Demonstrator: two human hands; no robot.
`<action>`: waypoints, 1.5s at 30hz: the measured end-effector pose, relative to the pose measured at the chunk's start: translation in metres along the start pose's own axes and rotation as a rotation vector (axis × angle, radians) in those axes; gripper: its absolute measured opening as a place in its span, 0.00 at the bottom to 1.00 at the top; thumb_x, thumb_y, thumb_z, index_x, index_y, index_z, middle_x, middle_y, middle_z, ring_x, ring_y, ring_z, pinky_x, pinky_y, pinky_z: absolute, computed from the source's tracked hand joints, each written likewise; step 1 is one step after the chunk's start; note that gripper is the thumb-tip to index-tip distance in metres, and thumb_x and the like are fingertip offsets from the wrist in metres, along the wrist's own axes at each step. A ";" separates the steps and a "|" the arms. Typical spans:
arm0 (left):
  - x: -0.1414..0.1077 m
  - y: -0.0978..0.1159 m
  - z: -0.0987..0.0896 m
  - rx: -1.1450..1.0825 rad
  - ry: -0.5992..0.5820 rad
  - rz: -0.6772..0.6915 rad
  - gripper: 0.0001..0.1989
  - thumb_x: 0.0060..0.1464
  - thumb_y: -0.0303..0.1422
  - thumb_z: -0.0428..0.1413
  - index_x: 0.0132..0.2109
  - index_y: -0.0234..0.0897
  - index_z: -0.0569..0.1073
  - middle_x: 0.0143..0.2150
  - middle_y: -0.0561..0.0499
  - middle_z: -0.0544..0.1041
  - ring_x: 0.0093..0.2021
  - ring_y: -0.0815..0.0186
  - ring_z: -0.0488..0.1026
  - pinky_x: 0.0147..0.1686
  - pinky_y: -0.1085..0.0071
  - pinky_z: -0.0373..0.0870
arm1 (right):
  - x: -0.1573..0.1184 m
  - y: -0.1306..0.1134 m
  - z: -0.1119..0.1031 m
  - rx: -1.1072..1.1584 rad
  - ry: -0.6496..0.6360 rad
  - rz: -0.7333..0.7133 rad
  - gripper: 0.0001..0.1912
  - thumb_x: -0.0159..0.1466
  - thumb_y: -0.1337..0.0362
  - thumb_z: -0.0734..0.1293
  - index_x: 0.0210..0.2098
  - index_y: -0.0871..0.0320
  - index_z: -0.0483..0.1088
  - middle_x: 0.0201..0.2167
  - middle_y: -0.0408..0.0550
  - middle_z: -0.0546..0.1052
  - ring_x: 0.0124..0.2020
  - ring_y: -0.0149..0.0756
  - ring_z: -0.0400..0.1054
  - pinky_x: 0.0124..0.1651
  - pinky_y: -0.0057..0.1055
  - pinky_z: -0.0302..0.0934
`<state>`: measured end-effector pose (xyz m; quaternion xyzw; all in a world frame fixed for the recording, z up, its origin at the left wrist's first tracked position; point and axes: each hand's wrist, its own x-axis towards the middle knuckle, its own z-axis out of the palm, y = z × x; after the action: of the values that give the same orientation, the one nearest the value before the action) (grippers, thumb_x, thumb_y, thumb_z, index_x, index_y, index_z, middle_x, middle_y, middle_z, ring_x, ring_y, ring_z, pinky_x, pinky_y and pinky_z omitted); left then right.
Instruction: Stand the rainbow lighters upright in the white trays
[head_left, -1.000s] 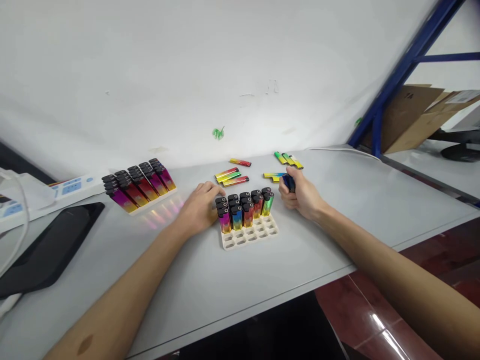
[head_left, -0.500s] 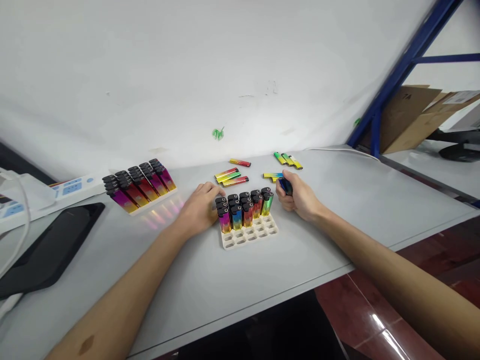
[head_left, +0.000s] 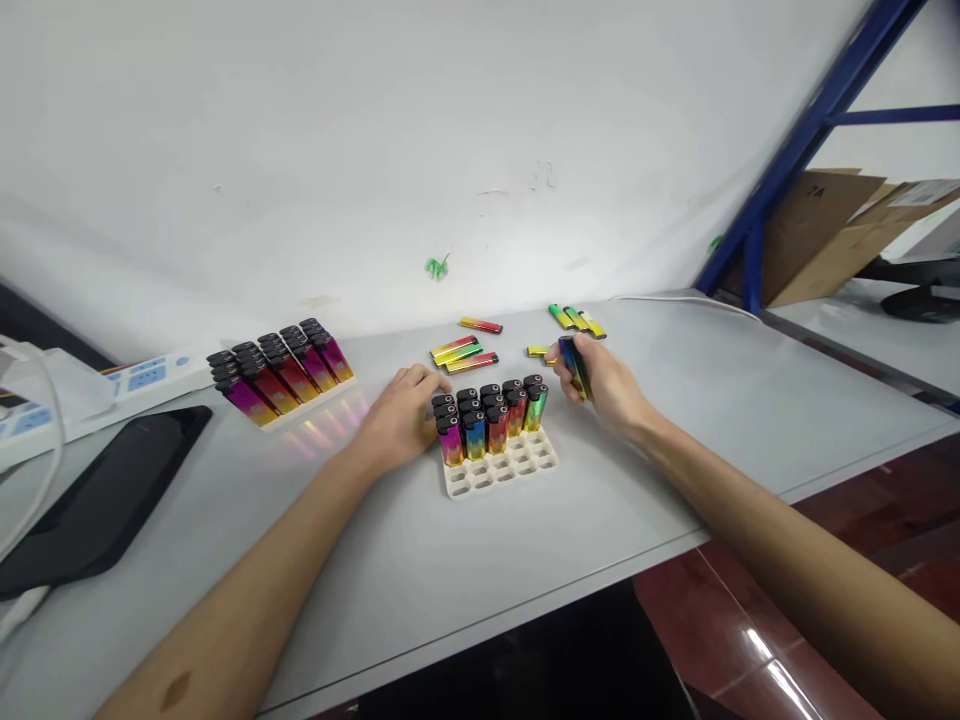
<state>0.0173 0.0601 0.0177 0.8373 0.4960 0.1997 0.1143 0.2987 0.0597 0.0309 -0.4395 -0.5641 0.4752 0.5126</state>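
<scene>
My right hand (head_left: 609,388) is closed around a lighter (head_left: 574,368), blue to yellow with a dark top, held tilted just off the table right of a cream tray (head_left: 501,476). Several metallic lighters (head_left: 495,430) in purple, blue, red and green stand upright in the tray's back rows, black tops up; the front slots are bare. My left hand (head_left: 401,418) rests on the table against the tray's left end, thumb and forefinger apart beside the leftmost lighters. Its fingertips are partly hidden.
Loose lighters (head_left: 461,352) lie behind the tray, with others (head_left: 577,320) near the wall. A filled lighter tray (head_left: 307,402) stands at left, beside a black phone-like device (head_left: 112,490) and a white power strip (head_left: 150,377). A blue frame (head_left: 752,260) rises at right.
My right hand has lifted the blue-yellow lighter from beside the loose ones and turned it more upright. My left hand and the tray stay in place.
</scene>
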 end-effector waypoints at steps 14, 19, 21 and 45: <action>0.001 -0.002 0.002 0.011 0.022 0.015 0.15 0.49 0.28 0.57 0.46 0.40 0.73 0.48 0.47 0.72 0.51 0.54 0.68 0.50 0.59 0.69 | -0.006 -0.022 -0.019 0.071 -0.100 -0.171 0.13 0.58 0.53 0.75 0.39 0.51 0.76 0.29 0.41 0.71 0.27 0.30 0.64 0.32 0.32 0.64; 0.000 0.002 -0.001 0.013 0.002 -0.009 0.15 0.50 0.27 0.56 0.47 0.39 0.73 0.49 0.45 0.72 0.52 0.54 0.68 0.51 0.58 0.69 | -0.015 -0.022 -0.006 -0.117 -0.152 -0.344 0.09 0.58 0.57 0.77 0.35 0.51 0.76 0.33 0.43 0.76 0.34 0.35 0.69 0.39 0.36 0.65; 0.000 0.003 -0.002 0.021 -0.001 -0.014 0.16 0.49 0.26 0.57 0.47 0.39 0.73 0.49 0.45 0.72 0.51 0.53 0.68 0.50 0.58 0.69 | -0.016 -0.020 -0.002 -0.219 -0.165 -0.446 0.08 0.57 0.57 0.77 0.34 0.49 0.78 0.36 0.45 0.76 0.41 0.39 0.70 0.45 0.40 0.66; 0.002 0.006 -0.005 0.036 -0.023 -0.025 0.16 0.48 0.26 0.57 0.46 0.39 0.72 0.49 0.44 0.72 0.51 0.53 0.67 0.49 0.58 0.68 | -0.023 -0.011 0.012 -0.474 -0.233 -0.646 0.10 0.57 0.54 0.78 0.36 0.48 0.79 0.49 0.48 0.66 0.57 0.45 0.61 0.61 0.51 0.60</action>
<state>0.0202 0.0590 0.0248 0.8353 0.5084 0.1795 0.1076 0.2886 0.0340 0.0377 -0.2891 -0.8209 0.1934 0.4529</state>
